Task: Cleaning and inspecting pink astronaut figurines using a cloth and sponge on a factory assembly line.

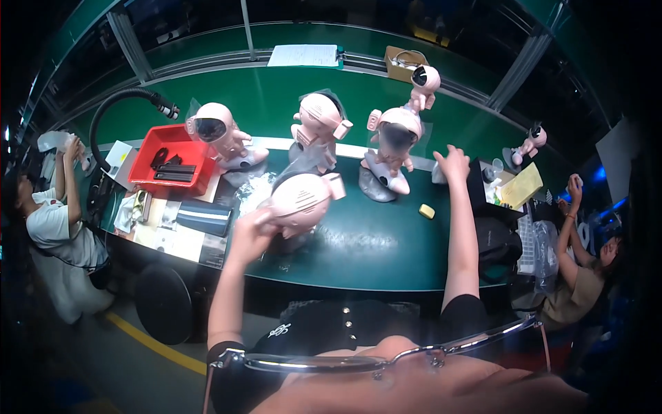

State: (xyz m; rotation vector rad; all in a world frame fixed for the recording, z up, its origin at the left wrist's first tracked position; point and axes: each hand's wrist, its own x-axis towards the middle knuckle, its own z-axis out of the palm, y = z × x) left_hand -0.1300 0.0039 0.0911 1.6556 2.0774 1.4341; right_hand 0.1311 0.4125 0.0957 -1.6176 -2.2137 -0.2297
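Observation:
My left hand is closed around the head of a pink astronaut figure at the near left of the green table. The figure is tilted, and its lower part is hidden. Clear plastic film lies beside it. My right hand reaches far over the table with fingers apart, next to a small pale object that I cannot make out. Between my arms a small yellow block lies on the table. Beyond stand pink astronaut figures: one with a dark visor, one turned away, one under plastic film.
A red bin with dark parts stands at the left under a black flexible hose. A smaller figure and a cardboard box stand at the back. At the right are a dark box with a yellow sponge and a keyboard. People work on both sides.

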